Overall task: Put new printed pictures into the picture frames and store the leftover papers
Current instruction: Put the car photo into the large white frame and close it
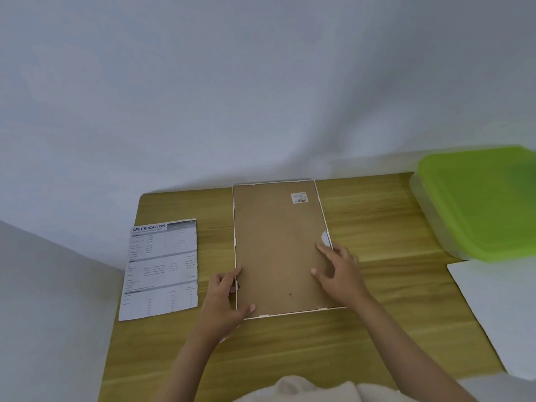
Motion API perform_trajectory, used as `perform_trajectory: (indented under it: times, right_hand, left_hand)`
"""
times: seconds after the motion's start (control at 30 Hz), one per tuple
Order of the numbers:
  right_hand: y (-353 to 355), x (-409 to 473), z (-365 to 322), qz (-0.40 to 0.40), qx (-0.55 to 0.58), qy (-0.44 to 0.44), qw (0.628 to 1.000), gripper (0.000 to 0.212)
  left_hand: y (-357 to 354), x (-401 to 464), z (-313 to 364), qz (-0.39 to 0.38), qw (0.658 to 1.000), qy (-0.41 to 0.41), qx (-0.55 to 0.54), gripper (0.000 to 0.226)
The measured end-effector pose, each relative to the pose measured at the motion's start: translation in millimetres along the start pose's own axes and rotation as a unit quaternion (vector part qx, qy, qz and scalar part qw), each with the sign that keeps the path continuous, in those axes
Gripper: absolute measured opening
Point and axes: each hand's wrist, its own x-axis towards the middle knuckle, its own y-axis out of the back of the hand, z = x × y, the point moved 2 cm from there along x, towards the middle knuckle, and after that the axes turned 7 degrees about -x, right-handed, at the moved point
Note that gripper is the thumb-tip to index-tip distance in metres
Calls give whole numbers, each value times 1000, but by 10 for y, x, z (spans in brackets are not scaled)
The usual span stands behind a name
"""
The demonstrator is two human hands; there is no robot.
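A white picture frame (278,245) lies face down in the middle of the wooden table (377,227), its brown backing board up, with a small barcode sticker near the far right corner. My left hand (224,300) holds the frame's near left edge, thumb on the near rim. My right hand (338,271) rests on the right side of the backing board, fingers spread and fairly straight, the fingertips near a half-round cutout at the right edge. A printed sheet headed SPECIFICATION (162,268) lies flat to the left of the frame.
A clear box with a green lid (481,201) stands at the far right of the table. A white sheet (499,311) lies in front of it at the right edge. A white wall rises directly behind the table.
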Motion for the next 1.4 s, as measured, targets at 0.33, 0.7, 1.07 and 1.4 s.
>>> perform_trajectory:
  times: [0.33, 0.7, 1.07, 1.4]
  right_hand:
    - [78, -471, -193, 107, 250, -157, 949, 33]
    - [348, -632, -513, 244, 223, 6, 944, 28]
    - [1378, -840, -1620, 190, 311, 177, 914, 59]
    - [1218, -958, -1242, 340, 356, 24, 870, 54]
  left_hand:
    - [246, -84, 180, -1, 959, 67, -277, 45]
    - [605, -365, 1039, -38, 954, -83, -285, 45]
    - [515, -734, 1723, 12, 948, -255, -191, 43]
    - [264, -566, 1639, -74, 944, -312, -71, 53]
